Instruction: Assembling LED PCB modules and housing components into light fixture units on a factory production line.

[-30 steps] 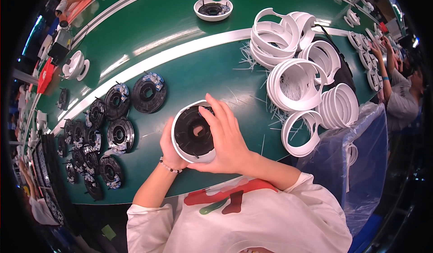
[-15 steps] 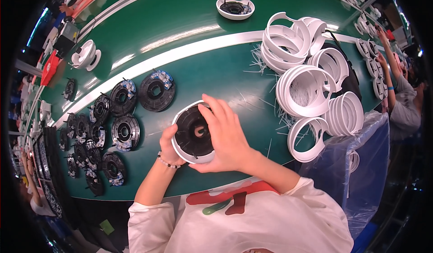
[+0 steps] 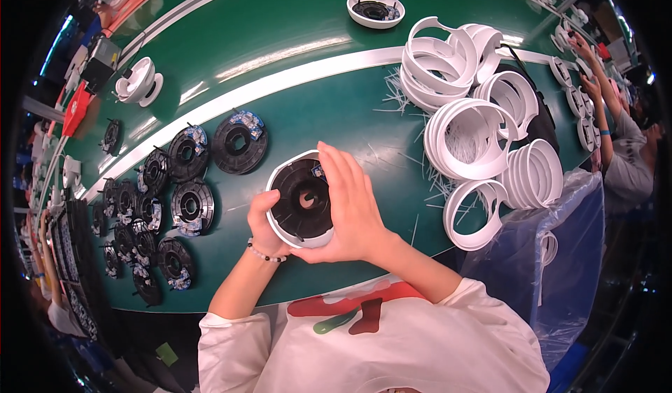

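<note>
Both my hands hold a white round housing [image 3: 320, 241] above the near edge of the green table. Inside it sits a black plastic disc [image 3: 288, 207] with a hole at its centre, facing up. My left hand [image 3: 264, 225] grips the housing's left side, thumb on the rim. My right hand [image 3: 352, 214] wraps the right side, its fingers lying along the rim and covering part of it. A bit of blue circuit board shows beside the right fingertips. Whether the disc is fully seated cannot be made out.
Several black discs with circuit boards [image 3: 241, 141] lie at the left. White rings [image 3: 465, 137] are stacked at the right, among thin white strips [image 3: 439, 183]. Beyond a white rail, the belt carries a filled white housing [image 3: 376, 20] and a white assembly [image 3: 138, 83]. A plastic-lined bin [image 3: 567, 253] stands nearby right.
My right fingers have straightened from over the disc to along the rim, uncovering more of the disc. Parts on the far belt have shifted slightly right.
</note>
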Action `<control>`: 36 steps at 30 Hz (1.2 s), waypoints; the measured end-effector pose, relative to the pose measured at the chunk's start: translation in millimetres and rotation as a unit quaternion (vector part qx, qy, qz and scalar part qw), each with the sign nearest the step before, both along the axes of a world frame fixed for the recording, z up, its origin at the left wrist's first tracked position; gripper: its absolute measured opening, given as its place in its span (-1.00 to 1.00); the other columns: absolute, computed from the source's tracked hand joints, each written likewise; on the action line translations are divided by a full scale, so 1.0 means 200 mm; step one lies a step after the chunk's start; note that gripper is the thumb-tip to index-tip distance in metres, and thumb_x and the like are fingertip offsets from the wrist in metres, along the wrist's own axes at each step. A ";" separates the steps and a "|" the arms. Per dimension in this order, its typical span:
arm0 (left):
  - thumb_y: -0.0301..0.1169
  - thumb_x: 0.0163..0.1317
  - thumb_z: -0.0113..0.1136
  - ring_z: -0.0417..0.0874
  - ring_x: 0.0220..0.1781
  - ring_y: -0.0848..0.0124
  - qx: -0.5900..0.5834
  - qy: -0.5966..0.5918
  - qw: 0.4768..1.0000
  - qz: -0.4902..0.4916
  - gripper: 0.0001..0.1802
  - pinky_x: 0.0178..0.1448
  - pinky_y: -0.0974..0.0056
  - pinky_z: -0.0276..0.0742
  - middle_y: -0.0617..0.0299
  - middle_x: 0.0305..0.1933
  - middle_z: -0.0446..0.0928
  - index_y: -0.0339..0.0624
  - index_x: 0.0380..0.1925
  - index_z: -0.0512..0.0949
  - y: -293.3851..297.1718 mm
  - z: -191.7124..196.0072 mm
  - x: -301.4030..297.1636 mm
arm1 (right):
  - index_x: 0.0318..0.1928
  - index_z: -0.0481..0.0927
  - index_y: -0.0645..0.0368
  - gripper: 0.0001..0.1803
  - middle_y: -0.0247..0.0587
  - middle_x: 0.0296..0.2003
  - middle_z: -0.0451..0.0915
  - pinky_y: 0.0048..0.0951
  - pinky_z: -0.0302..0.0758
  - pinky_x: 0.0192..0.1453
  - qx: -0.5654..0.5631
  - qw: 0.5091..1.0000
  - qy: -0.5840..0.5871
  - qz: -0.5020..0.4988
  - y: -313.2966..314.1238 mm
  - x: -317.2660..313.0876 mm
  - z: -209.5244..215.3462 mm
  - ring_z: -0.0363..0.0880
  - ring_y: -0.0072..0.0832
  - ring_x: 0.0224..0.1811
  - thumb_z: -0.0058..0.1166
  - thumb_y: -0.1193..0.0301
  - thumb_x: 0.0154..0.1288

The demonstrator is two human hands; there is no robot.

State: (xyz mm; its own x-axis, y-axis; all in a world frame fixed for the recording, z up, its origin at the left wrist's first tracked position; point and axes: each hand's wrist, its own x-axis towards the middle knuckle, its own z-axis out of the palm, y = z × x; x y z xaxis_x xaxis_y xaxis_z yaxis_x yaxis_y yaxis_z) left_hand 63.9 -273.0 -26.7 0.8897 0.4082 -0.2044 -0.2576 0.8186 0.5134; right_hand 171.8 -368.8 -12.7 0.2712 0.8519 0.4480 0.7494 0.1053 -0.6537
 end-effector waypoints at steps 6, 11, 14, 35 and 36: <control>-0.12 -0.10 -0.06 0.38 0.05 0.22 0.032 0.009 0.999 0.021 -0.30 0.14 0.19 0.30 0.02 0.05 0.32 -0.27 0.07 0.22 -0.03 0.04 0.06 | 0.18 -0.11 0.38 0.24 0.11 0.16 0.04 -0.14 0.09 0.10 0.001 0.998 0.026 -0.064 -0.01 -0.01 -0.02 0.05 0.01 0.18 0.31 0.07 -0.50; -0.11 -0.04 -0.13 0.44 -0.02 0.18 -0.039 0.017 0.996 0.084 -0.38 0.08 0.15 0.35 0.01 -0.02 0.38 -0.28 0.00 0.27 -0.03 0.11 0.13 | 0.18 -0.04 0.31 0.15 0.09 0.19 0.04 0.04 -0.04 0.17 0.118 0.990 0.005 -0.075 -0.02 0.05 -0.01 0.02 0.04 0.21 0.30 0.07 -0.41; -0.13 0.09 -0.18 0.51 -0.10 0.19 -0.061 0.037 0.997 0.042 -0.49 0.07 0.16 0.39 0.01 -0.09 0.45 -0.29 -0.08 0.36 0.10 0.17 0.23 | 0.16 0.04 0.21 -0.03 0.08 0.17 0.10 0.09 -0.16 0.21 0.177 0.981 -0.008 -0.076 -0.07 0.09 -0.01 0.00 0.07 0.20 0.27 0.17 -0.28; -0.20 -0.06 0.15 0.43 0.04 0.18 0.796 0.349 0.489 -0.069 -0.45 0.13 0.25 0.28 0.02 -0.03 0.43 -0.26 -0.06 0.38 1.15 0.13 0.29 | -0.56 0.43 0.26 -0.88 -0.15 -0.59 0.43 -0.33 0.28 -0.44 -0.098 0.918 -0.103 -0.371 -0.84 0.24 0.03 0.37 -0.23 -0.54 0.13 0.58 -0.14; -0.26 -0.12 0.21 0.42 0.05 0.20 0.820 0.296 0.476 -0.118 -0.41 0.14 0.25 0.27 0.02 -0.03 0.43 -0.25 -0.03 0.36 1.15 0.12 0.17 | -0.56 0.43 0.26 -0.88 -0.14 -0.59 0.43 -0.33 0.27 -0.45 -0.084 0.922 -0.099 -0.365 -0.85 0.22 0.08 0.36 -0.23 -0.55 0.12 0.60 -0.15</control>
